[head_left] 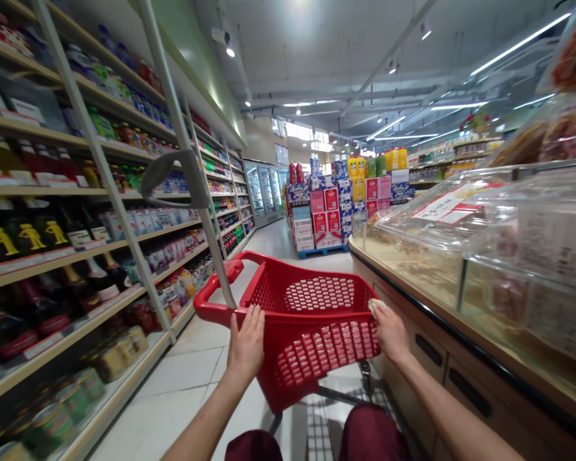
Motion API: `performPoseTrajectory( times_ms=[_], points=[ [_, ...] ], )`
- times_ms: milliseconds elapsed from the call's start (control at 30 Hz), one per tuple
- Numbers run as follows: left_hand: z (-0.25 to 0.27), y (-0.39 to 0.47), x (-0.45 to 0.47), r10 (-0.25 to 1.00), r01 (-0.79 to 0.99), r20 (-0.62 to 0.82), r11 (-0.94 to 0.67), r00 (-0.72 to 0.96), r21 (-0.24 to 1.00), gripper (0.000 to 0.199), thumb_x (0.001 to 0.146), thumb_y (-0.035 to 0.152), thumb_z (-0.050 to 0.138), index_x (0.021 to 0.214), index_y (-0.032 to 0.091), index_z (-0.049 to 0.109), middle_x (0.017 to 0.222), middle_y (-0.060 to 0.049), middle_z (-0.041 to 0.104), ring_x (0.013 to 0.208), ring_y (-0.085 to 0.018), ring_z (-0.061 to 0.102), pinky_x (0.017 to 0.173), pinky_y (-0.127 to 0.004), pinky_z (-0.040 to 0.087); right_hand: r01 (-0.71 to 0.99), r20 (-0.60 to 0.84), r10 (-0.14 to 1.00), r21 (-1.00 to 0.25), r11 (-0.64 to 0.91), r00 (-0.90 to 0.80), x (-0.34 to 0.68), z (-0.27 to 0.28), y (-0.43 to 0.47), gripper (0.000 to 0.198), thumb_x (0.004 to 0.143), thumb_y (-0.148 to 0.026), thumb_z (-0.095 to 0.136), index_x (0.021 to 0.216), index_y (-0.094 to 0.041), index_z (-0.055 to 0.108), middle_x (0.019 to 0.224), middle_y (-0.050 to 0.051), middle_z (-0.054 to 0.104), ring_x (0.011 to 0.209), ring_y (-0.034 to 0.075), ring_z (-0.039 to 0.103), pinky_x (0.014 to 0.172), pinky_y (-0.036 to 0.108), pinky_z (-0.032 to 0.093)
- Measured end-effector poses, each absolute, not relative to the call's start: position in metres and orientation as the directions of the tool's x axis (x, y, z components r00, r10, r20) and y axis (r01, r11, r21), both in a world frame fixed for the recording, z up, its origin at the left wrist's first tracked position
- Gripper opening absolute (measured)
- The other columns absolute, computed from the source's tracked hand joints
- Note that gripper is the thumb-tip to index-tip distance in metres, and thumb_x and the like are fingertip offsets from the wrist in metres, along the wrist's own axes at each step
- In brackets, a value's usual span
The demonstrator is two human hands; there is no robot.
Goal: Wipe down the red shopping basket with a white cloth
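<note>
A red plastic shopping cart (pixel 329 362) stands right in front of me, its basket walls full of holes. My left hand (pixel 247 342) rests over the near side rim close to the cart's handle (pixel 214 288), fingers hooked on the edge. At the opposite corner, my right hand (pixel 390 330) is closed around a small whitish cloth (pixel 375 305) pressed against the rim. Much of the cloth is hidden by the fingers. A grey metal pole (pixel 216 246) with a grey plastic loop (pixel 175 179) rises from the handle end.
Shelves of bottles and cans (pixel 67 243) line the left side. A counter (pixel 408 288) with clear-lidded food bins runs close along the right. Stacked drink cartons (pixel 324 218) stand on a blue pallet (pixel 322 251) ahead. Glass-door fridges (pixel 264 186) are farther back.
</note>
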State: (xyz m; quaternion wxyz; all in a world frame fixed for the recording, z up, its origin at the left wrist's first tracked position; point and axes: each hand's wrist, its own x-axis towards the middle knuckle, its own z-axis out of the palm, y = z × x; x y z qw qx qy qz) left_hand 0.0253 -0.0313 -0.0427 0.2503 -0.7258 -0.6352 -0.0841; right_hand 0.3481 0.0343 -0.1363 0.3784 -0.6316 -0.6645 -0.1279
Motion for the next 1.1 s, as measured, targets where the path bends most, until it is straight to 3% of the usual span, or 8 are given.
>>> performPoseTrajectory(
  times_ms=[100,300,500,600,700,767,933,1100],
  points=[
    [-0.045,-0.032,0.029,0.873,0.967,0.462,-0.039,0.155,-0.252,0.06,0.067,0.003,0.029,0.125,0.01,0.039,0.135,-0.011,0.034,0.127,-0.022,0.027,0.103,-0.051,0.014,0.938,0.657,0.742,-0.327,0.117,0.136,0.352,-0.138,0.035,0.045,0.069,-0.002,0.033,0.103,-0.013,0.062,0.11,0.013,0.059,0.108,0.023,0.05,0.09,0.042,0.038],
    [-0.044,-0.035,0.027,0.871,0.965,0.461,-0.05,0.168,-0.259,0.062,0.066,0.001,0.028,0.126,0.014,0.039,0.136,-0.009,0.034,0.127,-0.021,0.027,0.103,-0.052,0.013,0.842,0.728,0.665,-0.245,0.481,-0.168,0.294,-0.131,0.028,0.057,0.066,0.004,0.031,0.111,-0.019,0.057,0.118,0.004,0.055,0.117,0.016,0.041,0.098,0.038,0.032],
    [-0.048,-0.037,0.028,0.87,0.972,0.466,-0.061,0.164,-0.228,0.062,0.066,0.003,0.03,0.127,0.012,0.038,0.137,-0.009,0.032,0.128,-0.021,0.024,0.103,-0.051,0.014,0.893,0.673,0.731,-0.39,0.225,0.109,0.33,-0.124,0.031,0.047,0.07,-0.001,0.031,0.104,-0.014,0.061,0.112,0.012,0.058,0.108,0.021,0.049,0.09,0.041,0.039],
    [-0.05,-0.038,0.031,0.861,0.979,0.484,-0.068,0.156,-0.195,0.061,0.065,0.005,0.032,0.126,0.01,0.039,0.136,-0.011,0.033,0.128,-0.022,0.025,0.103,-0.052,0.014,0.864,0.699,0.714,-0.343,0.368,-0.027,0.28,-0.118,0.026,0.051,0.068,0.002,0.032,0.105,-0.017,0.06,0.113,0.007,0.058,0.109,0.017,0.049,0.094,0.036,0.038],
    [-0.048,-0.043,0.026,0.838,0.977,0.508,-0.132,0.201,-0.169,0.058,0.066,0.006,0.034,0.123,0.013,0.043,0.132,-0.01,0.04,0.125,-0.022,0.031,0.104,-0.051,0.014,0.721,0.769,0.603,-0.292,0.628,-0.213,0.215,-0.11,0.015,0.053,0.066,0.003,0.033,0.109,-0.016,0.058,0.118,0.007,0.055,0.114,0.016,0.044,0.097,0.036,0.036],
    [-0.042,-0.047,0.013,0.796,0.972,0.559,-0.172,0.233,-0.159,0.055,0.067,0.006,0.035,0.119,0.016,0.047,0.127,-0.008,0.048,0.121,-0.02,0.037,0.105,-0.049,0.013,0.649,0.795,0.55,-0.281,0.707,-0.255,0.196,-0.106,0.011,0.053,0.067,0.002,0.033,0.111,-0.017,0.057,0.118,0.006,0.055,0.115,0.016,0.044,0.097,0.037,0.037],
    [-0.022,-0.052,-0.036,0.684,0.991,0.72,0.133,-0.115,0.032,0.053,0.068,0.006,0.034,0.119,0.012,0.046,0.127,-0.011,0.047,0.12,-0.023,0.038,0.103,-0.049,0.018,0.715,0.727,0.68,-0.425,0.555,-0.096,0.197,-0.097,0.021,0.043,0.074,-0.005,0.034,0.108,-0.015,0.058,0.11,0.01,0.059,0.104,0.019,0.053,0.091,0.037,0.043],
    [-0.016,-0.053,-0.06,0.777,0.993,0.626,0.114,-0.062,-0.043,0.063,0.062,0.002,0.035,0.124,0.012,0.04,0.137,-0.011,0.034,0.128,-0.024,0.024,0.101,-0.053,0.022,0.591,0.769,0.61,-0.407,0.696,-0.189,0.119,-0.077,0.004,0.045,0.074,-0.002,0.034,0.11,-0.014,0.057,0.115,0.009,0.056,0.109,0.017,0.05,0.095,0.032,0.04]
  ],
)
